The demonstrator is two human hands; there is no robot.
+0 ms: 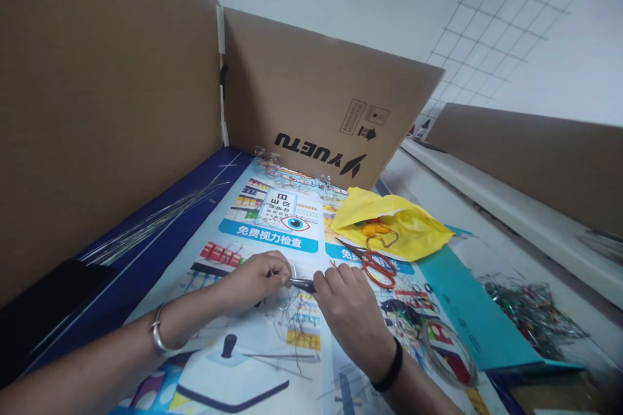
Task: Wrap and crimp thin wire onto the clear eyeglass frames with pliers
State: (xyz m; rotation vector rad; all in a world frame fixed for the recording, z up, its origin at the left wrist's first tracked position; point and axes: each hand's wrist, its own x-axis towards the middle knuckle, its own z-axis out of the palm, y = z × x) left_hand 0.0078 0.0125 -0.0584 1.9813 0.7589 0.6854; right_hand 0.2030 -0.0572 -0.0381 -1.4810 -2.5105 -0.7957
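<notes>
My right hand [348, 311] is wrapped round a pair of pliers [304, 284], whose dark metal jaws point left. With fingertips pinched together, my left hand [260, 277] holds a thin wire [293, 270] at the tips of the jaws. Part of that wire curves up in a small loop; the rest is hidden by the fingers. Below both hands, loose thin wires [299, 327] lie on the printed sheet [272, 311]. Scissors with orange handles [379, 270] rest beyond my right hand, their blades pointing left toward the printed lettering.
A yellow bag [423, 227] lies partly open behind the scissors. Long straight wires [156, 224] lie at left. A round coil [450, 355] and a tangled wire heap [535, 318] are at right. Cardboard panels [311, 91] wall the back and left. More bent wire pieces [267, 157] lie far back.
</notes>
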